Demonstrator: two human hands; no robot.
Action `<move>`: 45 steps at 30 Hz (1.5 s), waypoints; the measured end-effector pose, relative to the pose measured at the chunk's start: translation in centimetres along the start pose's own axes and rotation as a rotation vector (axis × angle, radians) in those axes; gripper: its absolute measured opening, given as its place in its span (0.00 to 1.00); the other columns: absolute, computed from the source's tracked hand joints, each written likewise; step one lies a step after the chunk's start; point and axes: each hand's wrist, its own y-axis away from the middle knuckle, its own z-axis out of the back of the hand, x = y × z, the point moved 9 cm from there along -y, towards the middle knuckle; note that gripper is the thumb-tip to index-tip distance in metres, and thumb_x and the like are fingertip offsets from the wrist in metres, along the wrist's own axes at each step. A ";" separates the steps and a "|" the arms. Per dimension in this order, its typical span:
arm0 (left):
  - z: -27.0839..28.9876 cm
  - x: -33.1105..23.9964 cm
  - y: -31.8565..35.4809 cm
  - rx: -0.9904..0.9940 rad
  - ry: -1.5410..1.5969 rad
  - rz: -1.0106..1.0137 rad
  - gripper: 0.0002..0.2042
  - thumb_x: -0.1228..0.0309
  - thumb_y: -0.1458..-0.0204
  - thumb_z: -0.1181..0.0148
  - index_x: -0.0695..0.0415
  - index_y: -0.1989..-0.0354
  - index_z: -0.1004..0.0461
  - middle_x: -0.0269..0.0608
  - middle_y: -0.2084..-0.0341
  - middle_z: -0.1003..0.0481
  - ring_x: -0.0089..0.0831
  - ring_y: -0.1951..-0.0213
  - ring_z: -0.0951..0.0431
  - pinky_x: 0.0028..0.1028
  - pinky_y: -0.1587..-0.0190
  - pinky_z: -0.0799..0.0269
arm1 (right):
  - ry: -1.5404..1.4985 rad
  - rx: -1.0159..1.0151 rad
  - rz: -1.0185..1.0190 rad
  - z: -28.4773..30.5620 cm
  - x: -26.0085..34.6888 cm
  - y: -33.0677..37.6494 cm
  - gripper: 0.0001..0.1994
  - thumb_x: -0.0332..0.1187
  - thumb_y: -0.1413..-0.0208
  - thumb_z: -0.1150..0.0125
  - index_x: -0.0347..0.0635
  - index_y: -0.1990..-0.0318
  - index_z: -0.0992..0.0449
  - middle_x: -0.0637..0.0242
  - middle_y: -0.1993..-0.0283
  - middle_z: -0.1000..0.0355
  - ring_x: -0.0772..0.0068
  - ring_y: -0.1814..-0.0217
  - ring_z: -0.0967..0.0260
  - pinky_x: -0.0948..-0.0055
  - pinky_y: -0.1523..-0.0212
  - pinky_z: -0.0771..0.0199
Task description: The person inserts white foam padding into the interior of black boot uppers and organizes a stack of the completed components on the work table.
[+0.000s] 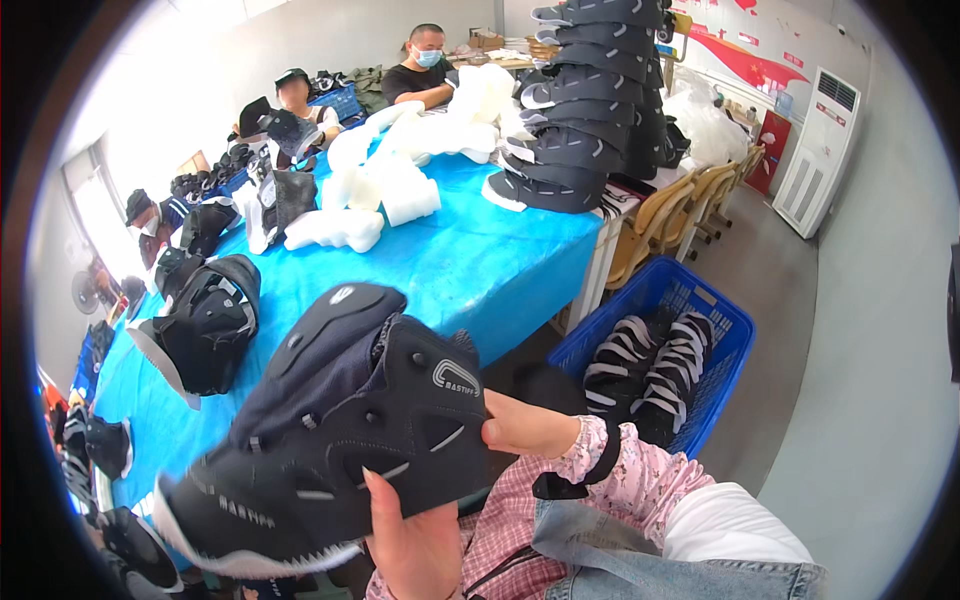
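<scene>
- The long table under a smooth bright blue plastic cover runs from 8 o'clock up to 1 o'clock; its far end is lost behind seated people, whose faces I leave alone.
- On it at 12 o'clock lies a heap of white foam shoe forms, rounded and matte, some touching each other.
- At 1 o'clock stands a tall stack of dark shoe uppers with pale trim, leaning slightly; its top is cut off by the frame.
- At 3 o'clock, on the grey floor just beside the table's corner, a blue plastic crate with lattice walls holds black shoes with white straps; how many I cannot count, as they overlap.
- The black high-top shoe I hold fills the picture from the centre down to 7 o'clock: soft matte fabric with stitched panels, grey trim lines, round eyelets, and a white toothed sole edge low down. It is blurred, so the fine detail is hard to read.
- More black shoe uppers sit at 9 o'clock on the cover, near my shoe but apart from it.
- My right hand, at 5 o'clock, has its fingers closed against the shoe's heel.
- My left hand, at 6 o'clock, grips the shoe's side from below, thumb pressed up on the panel; its other fingers are hidden behind the shoe.
</scene>
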 end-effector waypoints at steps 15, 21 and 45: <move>10.1 -3.9 -5.9 -0.101 -0.867 -0.176 0.20 0.76 0.44 0.55 0.65 0.41 0.42 0.45 0.41 0.41 0.34 0.37 0.44 0.33 0.36 0.51 | 0.420 -1.135 0.702 15.4 6.3 12.2 0.36 0.37 0.53 0.32 0.36 0.40 0.47 0.61 0.45 0.38 0.72 0.46 0.39 0.72 0.44 0.40; 18.6 -7.6 -11.8 -0.072 -1.502 -0.426 0.14 0.76 0.44 0.54 0.65 0.50 0.33 0.47 0.47 0.34 0.35 0.43 0.37 0.32 0.39 0.48 | 0.894 -1.422 0.731 20.2 11.3 21.5 0.34 0.34 0.58 0.28 0.32 0.47 0.44 0.59 0.50 0.37 0.71 0.50 0.36 0.74 0.49 0.35; 18.6 -4.2 -11.4 -0.252 -2.343 -0.875 0.19 0.63 0.38 0.63 0.65 0.55 0.29 0.53 0.57 0.27 0.49 0.55 0.29 0.42 0.47 0.39 | 0.919 -1.514 0.647 27.2 15.2 24.3 0.43 0.33 0.65 0.24 0.33 0.43 0.47 0.58 0.47 0.40 0.68 0.46 0.39 0.70 0.46 0.35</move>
